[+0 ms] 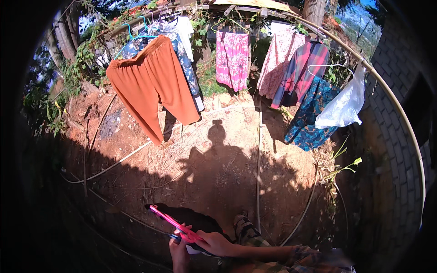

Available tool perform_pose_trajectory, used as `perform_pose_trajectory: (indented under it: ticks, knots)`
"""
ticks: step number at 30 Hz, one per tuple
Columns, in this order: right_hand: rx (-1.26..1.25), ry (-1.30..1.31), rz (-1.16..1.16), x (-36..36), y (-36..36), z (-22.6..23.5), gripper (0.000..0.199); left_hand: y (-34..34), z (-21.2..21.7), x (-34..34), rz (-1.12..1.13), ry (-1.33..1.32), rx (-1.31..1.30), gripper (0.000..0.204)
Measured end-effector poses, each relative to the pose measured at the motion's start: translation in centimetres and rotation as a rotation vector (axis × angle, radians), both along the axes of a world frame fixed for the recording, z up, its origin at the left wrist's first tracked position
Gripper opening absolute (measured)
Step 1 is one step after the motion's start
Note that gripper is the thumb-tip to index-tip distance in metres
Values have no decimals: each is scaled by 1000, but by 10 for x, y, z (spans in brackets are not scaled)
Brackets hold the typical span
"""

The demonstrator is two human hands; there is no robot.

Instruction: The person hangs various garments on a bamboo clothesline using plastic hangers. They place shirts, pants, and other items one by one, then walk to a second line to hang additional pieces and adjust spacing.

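Low in the view, both hands are closed on a bright pink plastic hanger point(169, 219) that slants up to the left. My left hand point(179, 249) grips near its lower end, beside a small dark blue piece I cannot make out. My right hand point(217, 245) wraps the same end from the right, its forearm coming in from the lower right. Black cloth point(198, 220) lies along the hanger's far side; its full shape is lost in shadow. A bit of white shows under the hands.
Ahead, a bamboo pole point(387, 82) carries orange trousers point(152, 86), a pink patterned cloth point(232, 59), a plaid shirt point(302, 68), a teal patterned garment point(312, 118) and a clear plastic bag point(343, 107). A hose point(259, 173) crosses the dirt. A block wall point(400, 113) stands right.
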State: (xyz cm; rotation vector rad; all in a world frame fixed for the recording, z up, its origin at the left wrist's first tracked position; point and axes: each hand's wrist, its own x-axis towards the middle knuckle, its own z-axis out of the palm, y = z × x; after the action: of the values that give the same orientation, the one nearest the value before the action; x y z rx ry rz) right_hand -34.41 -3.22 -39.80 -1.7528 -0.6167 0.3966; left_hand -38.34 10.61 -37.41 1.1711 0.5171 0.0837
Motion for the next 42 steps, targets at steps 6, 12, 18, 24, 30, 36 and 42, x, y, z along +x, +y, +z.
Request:
perform_pose_trajectory:
  ticks: [6,12,18,24,30,36,42]
  knots:
    - [59,64,-36,111,-32,78,21,-32,75,128,0,38,0,33]
    - [31,-33,-104,212,-56,148,21,-55,144,236,-56,-19,60,28]
    - [-18,34,18,342,-82,179,32,-65,153,357,-89,-143,-158,30]
    - [-79,-43,-159,517,-117,214,27,-75,143,503,-156,-43,-329,25]
    - [18,13,-498,713,-145,284,21,-82,168,616,-265,28,-343,29]
    - [229,141,-607,891,-147,337,34,-82,185,691,-299,-21,-338,26]
    - [270,142,-653,1059,-114,361,48,-96,183,751,-190,-45,-298,22]
